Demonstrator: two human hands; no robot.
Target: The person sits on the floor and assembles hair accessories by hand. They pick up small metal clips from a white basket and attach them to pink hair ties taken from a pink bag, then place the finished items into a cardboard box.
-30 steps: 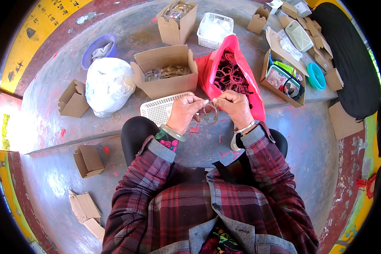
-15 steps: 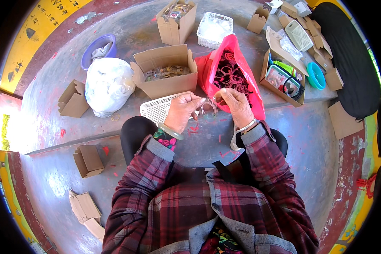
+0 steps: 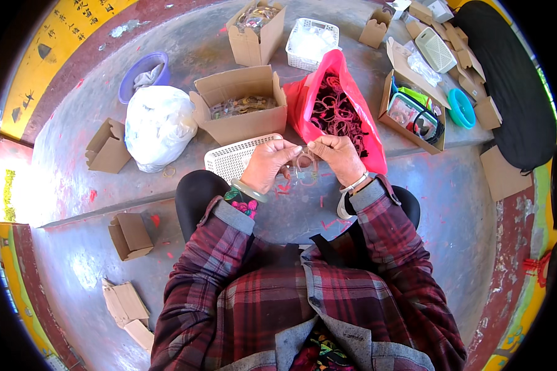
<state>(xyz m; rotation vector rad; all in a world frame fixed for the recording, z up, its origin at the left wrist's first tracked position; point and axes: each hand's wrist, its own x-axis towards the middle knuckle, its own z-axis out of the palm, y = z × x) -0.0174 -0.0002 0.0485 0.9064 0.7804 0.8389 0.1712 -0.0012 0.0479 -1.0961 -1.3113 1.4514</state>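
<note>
My left hand (image 3: 266,164) and my right hand (image 3: 341,159) meet fingertip to fingertip over my lap, thumbs and forefingers pinched. Between them hangs a thin, pale pink looped cord (image 3: 305,175), with what looks like clear film about it; its fine details are too small to make out. Just beyond my left hand lies a white perforated basket (image 3: 224,159), partly hidden by that hand. Past my right hand stands a bright pink-red bag (image 3: 301,111), open at the top, full of dark and pink looped cords (image 3: 337,114).
Behind the basket stands an open cardboard box (image 3: 241,127) of small clear packets. Left of it are a stuffed white plastic bag (image 3: 159,130) and a purple basin (image 3: 127,86). A box of assorted goods (image 3: 408,133) and a turquoise basin (image 3: 461,108) sit right. A step edge (image 3: 105,208) crosses the floor.
My fingertips have drawn closer together, the right hand shifting slightly left and down. The pink cord loop now hangs more openly below them.
</note>
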